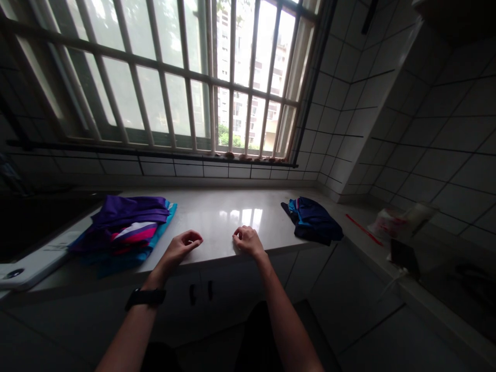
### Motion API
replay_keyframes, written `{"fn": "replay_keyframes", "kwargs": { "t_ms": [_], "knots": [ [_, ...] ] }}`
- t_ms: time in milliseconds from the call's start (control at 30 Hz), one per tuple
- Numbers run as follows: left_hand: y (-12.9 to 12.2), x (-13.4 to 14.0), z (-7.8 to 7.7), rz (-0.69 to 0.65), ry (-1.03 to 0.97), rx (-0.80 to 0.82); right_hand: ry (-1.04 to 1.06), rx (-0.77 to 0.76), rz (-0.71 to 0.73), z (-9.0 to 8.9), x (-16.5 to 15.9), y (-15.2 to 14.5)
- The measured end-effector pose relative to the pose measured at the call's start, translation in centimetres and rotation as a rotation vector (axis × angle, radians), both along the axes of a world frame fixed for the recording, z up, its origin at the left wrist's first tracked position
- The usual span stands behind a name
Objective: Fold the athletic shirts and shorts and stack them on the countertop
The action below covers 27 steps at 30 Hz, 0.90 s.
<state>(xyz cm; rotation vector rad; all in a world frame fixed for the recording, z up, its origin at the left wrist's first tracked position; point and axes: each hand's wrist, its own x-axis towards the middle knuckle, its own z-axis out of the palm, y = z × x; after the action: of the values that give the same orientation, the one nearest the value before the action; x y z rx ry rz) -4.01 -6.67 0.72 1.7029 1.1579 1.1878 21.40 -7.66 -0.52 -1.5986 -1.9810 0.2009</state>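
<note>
Fingers of left hand [180, 249] half-open in loose curl near front edge of white counter [209, 206]; right hand [248, 241] fingers likewise bent inward; contact with counter cannot be told; purple-topped clothing pile [129, 212] laid at left hand's nine o'clock, navy clothing pile [315, 219] at right hand's three.
</note>
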Motion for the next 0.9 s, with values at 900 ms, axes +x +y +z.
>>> {"fn": "replay_keyframes", "kwargs": {
  "t_ms": [900],
  "knots": [
    [-0.08, 0.05, 0.02, 0.007, -0.016, -0.016, -0.012, -0.024, -0.004, 0.36, 0.08, -0.18]
  ]
}}
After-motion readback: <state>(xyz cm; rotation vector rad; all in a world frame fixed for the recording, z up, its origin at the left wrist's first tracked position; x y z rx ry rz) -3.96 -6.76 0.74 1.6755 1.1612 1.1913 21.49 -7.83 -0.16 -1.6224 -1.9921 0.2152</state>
